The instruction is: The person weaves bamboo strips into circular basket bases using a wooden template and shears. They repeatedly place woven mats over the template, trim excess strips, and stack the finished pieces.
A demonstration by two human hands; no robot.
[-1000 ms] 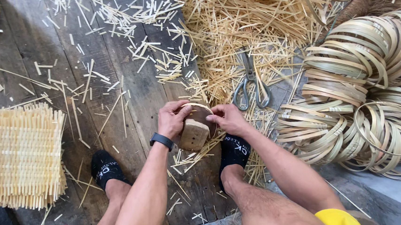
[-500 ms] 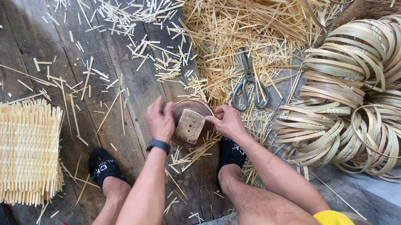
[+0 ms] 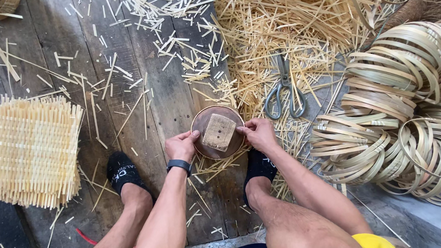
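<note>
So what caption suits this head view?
Both hands, left hand and right hand, grip a round brown disc beside scissors.

head cam | looks steeply down from above | close over hands [image 3: 222, 142] | plank floor [image 3: 125, 94]

Even, soft daylight throughout; no harsh glare. Shadows faint and short beneath the woven bamboo mat [image 3: 28, 150] and the bamboo hoops [image 3: 410, 105]. Focus sharp at centre on the round disc [image 3: 218, 133]. Slight wide-angle stretching toward edges. Lower left corner of the floor [image 3: 1, 243] dim. No motion blur.
</note>
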